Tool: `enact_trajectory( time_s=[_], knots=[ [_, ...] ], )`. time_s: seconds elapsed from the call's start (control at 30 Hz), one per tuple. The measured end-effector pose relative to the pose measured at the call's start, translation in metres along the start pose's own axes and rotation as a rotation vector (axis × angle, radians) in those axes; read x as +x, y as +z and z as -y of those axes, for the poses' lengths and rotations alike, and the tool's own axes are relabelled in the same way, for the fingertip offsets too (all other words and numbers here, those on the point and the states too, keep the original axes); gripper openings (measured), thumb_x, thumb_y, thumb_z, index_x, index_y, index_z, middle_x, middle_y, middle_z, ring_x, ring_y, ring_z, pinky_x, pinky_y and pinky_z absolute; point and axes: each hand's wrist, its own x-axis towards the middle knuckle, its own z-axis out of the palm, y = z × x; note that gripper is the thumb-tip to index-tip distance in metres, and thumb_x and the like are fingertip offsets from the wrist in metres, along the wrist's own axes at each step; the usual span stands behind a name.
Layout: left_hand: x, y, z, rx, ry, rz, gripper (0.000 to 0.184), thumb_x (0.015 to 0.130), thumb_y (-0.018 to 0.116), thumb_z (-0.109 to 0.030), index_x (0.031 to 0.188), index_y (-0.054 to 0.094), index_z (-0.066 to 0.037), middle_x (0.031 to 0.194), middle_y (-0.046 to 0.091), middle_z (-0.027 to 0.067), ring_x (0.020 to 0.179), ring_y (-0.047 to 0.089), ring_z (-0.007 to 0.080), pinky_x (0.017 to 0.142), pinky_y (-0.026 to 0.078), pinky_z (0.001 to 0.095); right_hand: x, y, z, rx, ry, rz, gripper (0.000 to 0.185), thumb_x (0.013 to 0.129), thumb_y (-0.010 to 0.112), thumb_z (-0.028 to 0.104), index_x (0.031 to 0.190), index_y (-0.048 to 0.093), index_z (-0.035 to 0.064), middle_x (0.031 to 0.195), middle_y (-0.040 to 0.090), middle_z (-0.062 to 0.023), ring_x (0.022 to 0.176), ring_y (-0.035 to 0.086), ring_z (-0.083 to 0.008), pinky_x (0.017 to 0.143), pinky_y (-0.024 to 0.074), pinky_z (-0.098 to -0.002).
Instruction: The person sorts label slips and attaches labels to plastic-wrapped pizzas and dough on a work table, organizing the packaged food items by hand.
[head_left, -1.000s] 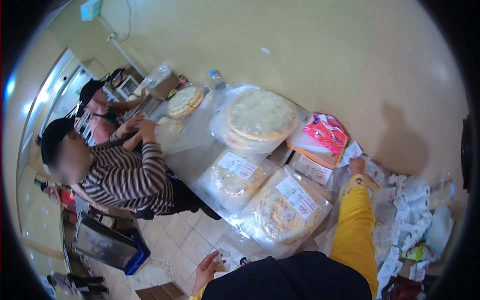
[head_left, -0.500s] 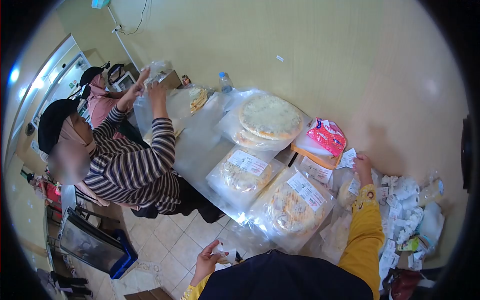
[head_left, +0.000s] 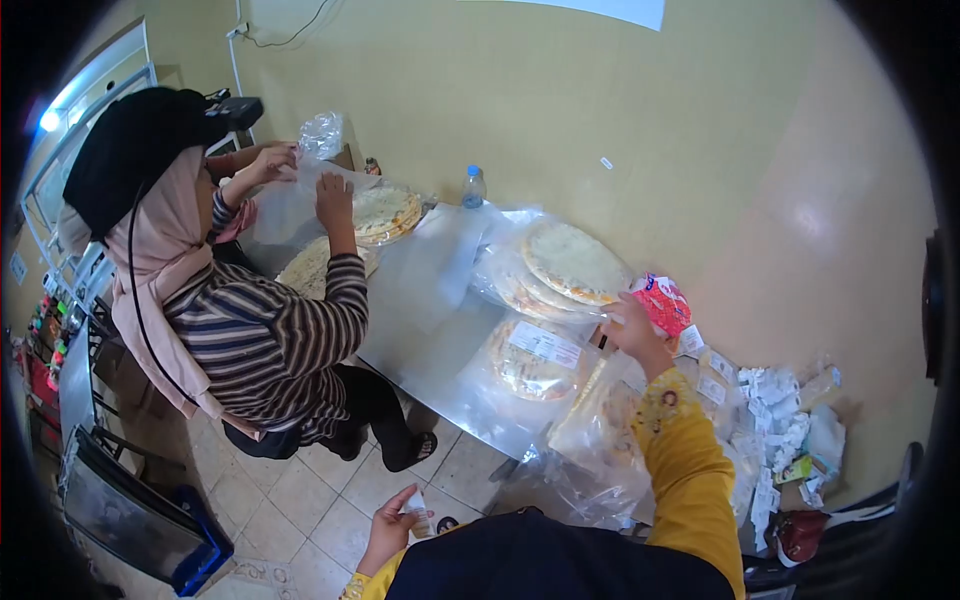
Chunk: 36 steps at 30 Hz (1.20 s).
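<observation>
Low at the front, my left hand point(head_left: 388, 527) is closed around a small white paper label point(head_left: 418, 513). My right hand point(head_left: 638, 330) is stretched over the table, fingers apart, at the right edge of a stack of cheese-topped pizza bases point(head_left: 575, 262) in clear plastic. Whether its fingertips touch the plastic I cannot tell. Just beyond that hand lies a red and pink packet point(head_left: 662, 303). Nearer me is a bagged pizza point(head_left: 537, 372) with a printed white label point(head_left: 545, 344) on top. Another bagged pizza point(head_left: 608, 415) is partly covered by my right sleeve.
A co-worker in a striped top point(head_left: 270, 340) handles a clear plastic bag at the left, beside more pizzas point(head_left: 385, 212). A water bottle point(head_left: 473, 188) stands by the wall. Crumpled label paper point(head_left: 775, 410) piles up at the right. The metal table point(head_left: 420, 345) runs between us.
My right hand has moved left from the labels beside the packet to the pizza stack. My left hand still holds the label. The view has shifted, and the co-worker has lowered the plastic bag.
</observation>
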Motion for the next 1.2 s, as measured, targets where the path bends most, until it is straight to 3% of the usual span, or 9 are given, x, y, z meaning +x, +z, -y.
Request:
enact_trajectory(
  time_s=[0.1, 0.3, 0.6, 0.67, 0.73, 0.77, 0.87, 1.13, 1.2],
  knots=[
    [0.001, -0.03, 0.002, 0.031, 0.015, -0.04, 0.048, 0.079, 0.041, 0.015, 0.125, 0.041, 0.002, 0.116, 0.052, 0.0136, 0.09, 0.062, 0.0261, 0.079, 0.049, 0.0302, 0.006, 0.028, 0.035, -0.537, 0.19, 0.221, 0.028, 0.07, 0.061, 0.015, 0.096, 0.062, 0.0028, 0.12, 0.048, -0.0176, 0.1, 0.054, -0.0342, 0.084, 0.0459, -0.0395],
    [0.01, -0.064, 0.008, -0.095, -0.033, -0.052, 0.046, 0.078, 0.04, 0.015, 0.122, 0.042, 0.004, 0.114, 0.053, 0.0143, 0.089, 0.062, 0.0283, 0.078, 0.049, 0.032, 0.032, 0.039, 0.011, -0.148, 0.539, 0.2, 0.037, 0.072, 0.059, 0.016, 0.105, 0.058, 0.0003, 0.116, 0.052, -0.0183, 0.102, 0.052, -0.0351, 0.088, 0.0422, -0.0391],
    [0.025, -0.046, -0.011, 0.007, -0.057, 0.012, 0.046, 0.077, 0.042, 0.014, 0.122, 0.042, 0.003, 0.11, 0.053, 0.0144, 0.084, 0.062, 0.0263, 0.076, 0.049, 0.0314, -0.01, 0.071, -0.004, 0.082, 0.17, -0.196, 0.031, 0.068, 0.053, 0.008, 0.097, 0.056, -0.002, 0.09, 0.057, -0.0228, 0.085, 0.056, -0.035, 0.077, 0.0452, -0.0421],
    [0.029, -0.036, -0.015, 0.175, -0.085, 0.052, 0.043, 0.079, 0.046, 0.004, 0.122, 0.044, 0.0, 0.107, 0.056, 0.0133, 0.084, 0.06, 0.0225, 0.076, 0.048, 0.0308, -0.024, 0.058, 0.028, 0.086, 0.238, 0.24, 0.024, 0.07, 0.055, 0.012, 0.089, 0.06, -0.0007, 0.087, 0.059, -0.0204, 0.084, 0.056, -0.0342, 0.079, 0.0442, -0.0416],
    [0.006, -0.019, -0.05, 0.581, -0.137, 0.077, 0.04, 0.087, 0.051, -0.019, 0.124, 0.045, -0.005, 0.101, 0.06, 0.0132, 0.085, 0.057, 0.0182, 0.075, 0.047, 0.0301, -0.059, 0.041, 0.088, 0.374, 0.115, 0.137, 0.027, 0.071, 0.061, 0.017, 0.092, 0.061, 0.0, 0.09, 0.06, -0.0178, 0.087, 0.056, -0.0324, 0.08, 0.0442, -0.0399],
    [0.036, -0.048, 0.005, 0.495, 0.13, 0.146, 0.041, 0.088, 0.049, -0.018, 0.125, 0.043, -0.002, 0.09, 0.062, 0.0106, 0.077, 0.058, 0.0171, 0.07, 0.047, 0.029, -0.073, 0.019, 0.122, 0.464, 0.174, 0.297, 0.024, 0.073, 0.06, 0.017, 0.091, 0.061, 0.0006, 0.092, 0.06, -0.0171, 0.086, 0.057, -0.0313, 0.079, 0.0449, -0.039],
    [0.053, 0.004, 0.002, -0.093, 0.026, 0.16, 0.049, 0.074, 0.047, 0.016, 0.12, 0.045, 0.001, 0.111, 0.053, 0.0146, 0.092, 0.058, 0.0252, 0.081, 0.049, 0.0357, -0.119, 0.002, 0.181, 0.686, 0.092, 0.553, 0.018, 0.077, 0.058, 0.017, 0.088, 0.062, 0.0032, 0.085, 0.063, -0.0125, 0.076, 0.06, -0.0276, 0.07, 0.0465, -0.0358],
    [0.048, 0.175, -0.032, 0.189, 0.112, 0.669, 0.053, 0.078, 0.053, 0.01, 0.128, 0.038, -0.001, 0.109, 0.054, 0.012, 0.093, 0.055, 0.0162, 0.081, 0.045, 0.0262, -0.204, -0.063, 0.203, 1.03, 0.558, 0.515, 0.029, 0.082, 0.061, 0.027, 0.096, 0.058, 0.0016, 0.082, 0.063, -0.0074, 0.075, 0.059, -0.013, 0.066, 0.0463, -0.0296],
    [0.039, 0.215, -0.042, 0.23, 0.064, 0.723, 0.054, 0.081, 0.054, 0.007, 0.13, 0.036, -0.001, 0.105, 0.055, 0.0094, 0.091, 0.055, 0.0128, 0.079, 0.044, 0.0234, -0.23, -0.067, 0.183, 1.179, 0.65, 0.279, 0.026, 0.082, 0.062, 0.022, 0.096, 0.057, 0.001, 0.083, 0.061, -0.0051, 0.075, 0.058, -0.012, 0.068, 0.0461, -0.0277]
  ],
)
